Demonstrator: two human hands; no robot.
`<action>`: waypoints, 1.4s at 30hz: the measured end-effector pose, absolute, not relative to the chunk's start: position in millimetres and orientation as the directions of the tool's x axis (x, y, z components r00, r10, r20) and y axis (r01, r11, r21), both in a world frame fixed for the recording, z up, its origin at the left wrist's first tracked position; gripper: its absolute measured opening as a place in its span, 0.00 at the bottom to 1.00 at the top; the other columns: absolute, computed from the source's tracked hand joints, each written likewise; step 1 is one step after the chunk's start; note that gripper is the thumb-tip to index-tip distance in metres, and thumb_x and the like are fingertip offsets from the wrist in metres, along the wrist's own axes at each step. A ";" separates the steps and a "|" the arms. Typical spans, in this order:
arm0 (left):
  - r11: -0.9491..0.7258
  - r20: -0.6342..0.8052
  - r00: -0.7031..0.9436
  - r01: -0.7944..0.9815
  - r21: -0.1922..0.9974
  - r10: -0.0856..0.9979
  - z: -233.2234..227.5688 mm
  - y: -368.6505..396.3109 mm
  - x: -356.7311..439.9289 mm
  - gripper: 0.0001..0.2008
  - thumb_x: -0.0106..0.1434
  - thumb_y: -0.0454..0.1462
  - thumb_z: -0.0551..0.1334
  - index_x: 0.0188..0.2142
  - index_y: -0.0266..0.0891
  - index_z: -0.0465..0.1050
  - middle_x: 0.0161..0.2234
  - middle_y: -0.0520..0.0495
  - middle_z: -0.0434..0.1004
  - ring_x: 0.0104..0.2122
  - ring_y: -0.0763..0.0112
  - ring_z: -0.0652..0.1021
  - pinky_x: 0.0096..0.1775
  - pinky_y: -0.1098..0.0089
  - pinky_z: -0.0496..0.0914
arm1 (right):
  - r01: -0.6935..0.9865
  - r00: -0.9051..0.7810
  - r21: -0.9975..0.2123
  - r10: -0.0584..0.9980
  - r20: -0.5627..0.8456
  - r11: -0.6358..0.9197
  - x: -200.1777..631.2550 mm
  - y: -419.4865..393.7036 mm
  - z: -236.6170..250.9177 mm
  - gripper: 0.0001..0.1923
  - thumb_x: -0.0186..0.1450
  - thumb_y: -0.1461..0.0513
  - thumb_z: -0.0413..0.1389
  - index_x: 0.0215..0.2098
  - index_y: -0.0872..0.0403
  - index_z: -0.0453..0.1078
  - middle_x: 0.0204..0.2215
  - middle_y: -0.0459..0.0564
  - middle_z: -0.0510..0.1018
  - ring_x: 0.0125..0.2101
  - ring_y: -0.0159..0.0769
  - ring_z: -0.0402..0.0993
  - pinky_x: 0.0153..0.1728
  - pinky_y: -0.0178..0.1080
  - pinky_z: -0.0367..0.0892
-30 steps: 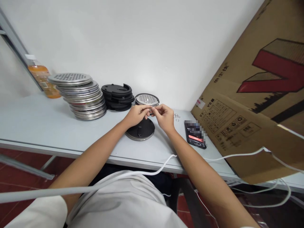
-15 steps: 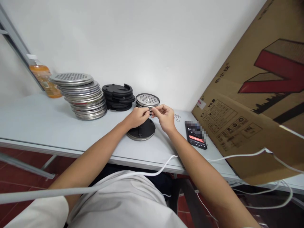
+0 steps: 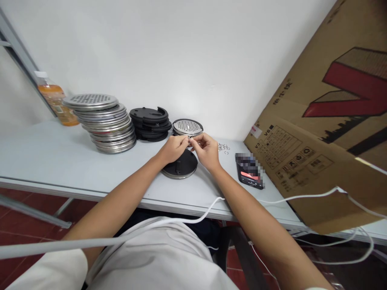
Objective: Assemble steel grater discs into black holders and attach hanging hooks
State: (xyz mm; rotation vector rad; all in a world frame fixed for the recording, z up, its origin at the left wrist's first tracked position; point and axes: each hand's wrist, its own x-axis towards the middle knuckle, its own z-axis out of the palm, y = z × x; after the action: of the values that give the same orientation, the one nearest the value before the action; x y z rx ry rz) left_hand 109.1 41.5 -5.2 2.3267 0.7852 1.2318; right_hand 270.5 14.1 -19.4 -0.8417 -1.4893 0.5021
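both hands (image 3: pixel 190 148) have shifted slightly left, fingers drawn closer together.

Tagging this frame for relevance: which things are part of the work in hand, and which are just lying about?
In hand:
left hand and right hand, fingertips pinched together on a small metal piece, too small to identify
black disc right under the hands
small metal rings
perforated disc

Lying about:
steel disc stack
black disc stack
phone
bottle
cardboard box
white cable
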 end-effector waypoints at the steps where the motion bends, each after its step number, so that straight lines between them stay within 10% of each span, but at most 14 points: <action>1: -0.765 0.620 0.457 0.289 0.575 0.638 -5.0 41.3 109.4 0.17 0.70 0.38 0.51 0.23 0.39 0.56 0.21 0.56 0.58 0.23 0.75 0.62 0.29 0.70 0.55 | 0.208 0.076 -0.737 0.740 0.668 0.643 270.8 14.0 -18.4 0.12 0.64 0.54 0.62 0.31 0.53 0.70 0.27 0.46 0.77 0.25 0.33 0.74 0.26 0.37 0.73; 7: -0.754 0.594 0.482 0.271 0.598 0.644 -2.6 39.8 110.1 0.15 0.68 0.38 0.53 0.25 0.39 0.58 0.21 0.56 0.58 0.24 0.74 0.62 0.29 0.70 0.55 | 0.197 -0.018 -0.668 0.684 0.730 0.718 278.8 13.3 -10.2 0.09 0.63 0.56 0.63 0.31 0.53 0.72 0.40 0.53 0.79 0.42 0.38 0.77 0.39 0.40 0.76; 15: -0.442 0.420 0.546 -0.099 0.892 0.725 -4.9 44.3 115.3 0.15 0.67 0.43 0.54 0.25 0.41 0.55 0.21 0.57 0.51 0.19 0.77 0.55 0.23 0.72 0.51 | 0.075 -0.063 -0.712 0.716 0.695 0.698 285.5 16.6 -13.0 0.11 0.60 0.56 0.66 0.29 0.53 0.72 0.37 0.52 0.80 0.39 0.38 0.79 0.43 0.43 0.77; 22: -0.352 0.330 0.614 -0.089 0.932 0.717 -3.1 44.5 115.7 0.16 0.64 0.41 0.54 0.23 0.42 0.51 0.21 0.58 0.46 0.18 0.80 0.51 0.22 0.73 0.48 | 0.045 -0.123 -0.676 0.676 0.727 0.736 286.0 13.1 -10.5 0.08 0.62 0.60 0.65 0.29 0.53 0.72 0.36 0.51 0.79 0.38 0.36 0.78 0.41 0.42 0.76; 34: -0.718 0.556 0.466 0.322 0.617 0.688 -4.9 42.0 108.7 0.14 0.67 0.38 0.51 0.24 0.40 0.54 0.21 0.56 0.57 0.23 0.74 0.61 0.28 0.69 0.53 | 0.281 -0.060 -0.632 0.670 0.740 0.722 275.7 5.1 -6.7 0.08 0.62 0.59 0.62 0.27 0.52 0.71 0.44 0.54 0.74 0.42 0.37 0.74 0.33 0.36 0.75; 42: -0.759 0.600 0.469 0.334 0.559 0.648 -4.9 44.0 105.6 0.13 0.69 0.38 0.51 0.26 0.40 0.57 0.21 0.56 0.59 0.23 0.74 0.64 0.28 0.70 0.56 | 0.039 -0.192 -0.798 0.788 0.585 0.602 275.6 10.8 -8.5 0.13 0.61 0.52 0.65 0.33 0.53 0.75 0.24 0.44 0.74 0.23 0.31 0.72 0.24 0.35 0.72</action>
State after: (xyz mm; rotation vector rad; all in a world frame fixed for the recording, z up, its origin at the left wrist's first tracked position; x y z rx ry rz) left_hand 105.6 44.0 -4.9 2.3575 0.8268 1.1936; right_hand 275.6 10.8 -8.5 -0.6990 -1.6404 0.7850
